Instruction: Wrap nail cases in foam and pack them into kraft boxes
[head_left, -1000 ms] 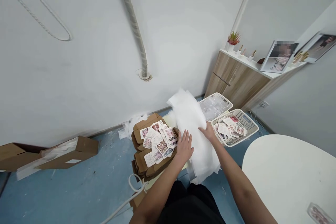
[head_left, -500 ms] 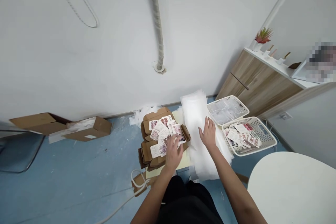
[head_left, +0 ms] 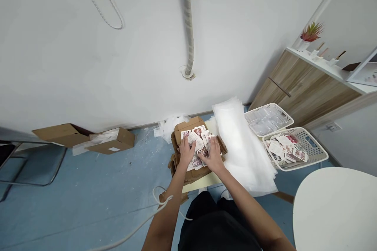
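A loose pile of white cards with press-on nails [head_left: 200,135] lies on flattened brown cardboard boxes [head_left: 188,125]. My left hand [head_left: 186,153] rests against the left side of the pile, fingers stretched forward. On the pile's right side lies my right hand [head_left: 214,157], its fingers also extended and apart from the thumb. Both hands touch the cards without gripping any that I can make out. A stack of translucent white foam sheets [head_left: 238,145] lies just right of the right hand. The fingers partly cover the cards.
At right stand a white basket [head_left: 319,156] of more nail cards and another basket [head_left: 287,123] of clear plastic packs. A round white table [head_left: 335,208] is at lower right, a wooden cabinet [head_left: 306,82] behind. Cardboard boxes [head_left: 112,145] and a white cable [head_left: 141,225] are at left.
My right hand has moved left from above the foam sheets onto the card pile. My left hand has shifted to the pile's left side. The view has turned slightly left.
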The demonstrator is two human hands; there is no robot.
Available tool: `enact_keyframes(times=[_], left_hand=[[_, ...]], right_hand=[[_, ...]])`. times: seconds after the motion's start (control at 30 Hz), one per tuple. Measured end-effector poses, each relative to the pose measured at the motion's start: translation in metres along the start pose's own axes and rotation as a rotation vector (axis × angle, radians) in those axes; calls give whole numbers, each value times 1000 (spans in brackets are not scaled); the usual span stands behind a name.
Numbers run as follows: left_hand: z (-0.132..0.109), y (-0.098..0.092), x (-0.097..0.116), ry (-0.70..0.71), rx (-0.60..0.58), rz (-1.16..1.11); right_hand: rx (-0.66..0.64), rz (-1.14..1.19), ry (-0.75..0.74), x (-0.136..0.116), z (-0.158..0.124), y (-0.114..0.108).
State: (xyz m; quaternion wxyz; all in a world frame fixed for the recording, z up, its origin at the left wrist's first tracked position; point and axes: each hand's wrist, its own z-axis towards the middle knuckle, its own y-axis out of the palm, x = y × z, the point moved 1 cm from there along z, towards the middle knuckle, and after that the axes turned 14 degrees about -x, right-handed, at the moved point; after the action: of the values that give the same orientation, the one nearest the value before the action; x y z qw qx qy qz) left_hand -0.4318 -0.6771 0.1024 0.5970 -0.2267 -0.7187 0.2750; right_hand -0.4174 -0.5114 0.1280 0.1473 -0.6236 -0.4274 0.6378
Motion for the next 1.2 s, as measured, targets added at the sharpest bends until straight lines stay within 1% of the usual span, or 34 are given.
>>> enact_keyframes(times=[0.07, 0.17, 0.27, 0.33, 0.43, 0.6, 0.67, 0.77, 0.87, 0.97, 1.03, 1.1, 1.2], left_hand=[[0, 7, 1, -1, 0, 45], [-5, 13, 3, -48, 44, 46], [-9, 12, 3, -88, 43, 1], [-8, 10, 2, -101, 26, -27], [-3, 4, 2, -71, 17, -87], [6, -4, 7, 112, -10, -172], [9, -4, 11, 152, -33, -243], [10, 0, 15, 115, -109, -336], [11, 4, 17, 67, -155, -406], [14, 3, 19, 76, -204, -444], [17, 1, 22, 78, -247, -445], [22, 0, 25, 61, -262, -433], [27, 1, 30, 42, -227, -424]], right_hand=[[16, -14, 59, 6, 2, 10], [-5, -20, 151, 11, 9, 16], [-28, 1, 238, 8, 13, 18], [-29, 9, 252, 3, 13, 19], [-17, -2, 241, -3, 12, 19], [-20, -37, 231, -5, 14, 19], [3, -35, 233, -4, 14, 21], [26, -14, 212, -2, 15, 24], [30, -9, 127, -1, 16, 28], [35, -45, 71, 1, 16, 32], [3, -67, 38, 5, 17, 34], [-44, -79, 5, 8, 17, 36], [-79, -95, -25, 9, 18, 36]])
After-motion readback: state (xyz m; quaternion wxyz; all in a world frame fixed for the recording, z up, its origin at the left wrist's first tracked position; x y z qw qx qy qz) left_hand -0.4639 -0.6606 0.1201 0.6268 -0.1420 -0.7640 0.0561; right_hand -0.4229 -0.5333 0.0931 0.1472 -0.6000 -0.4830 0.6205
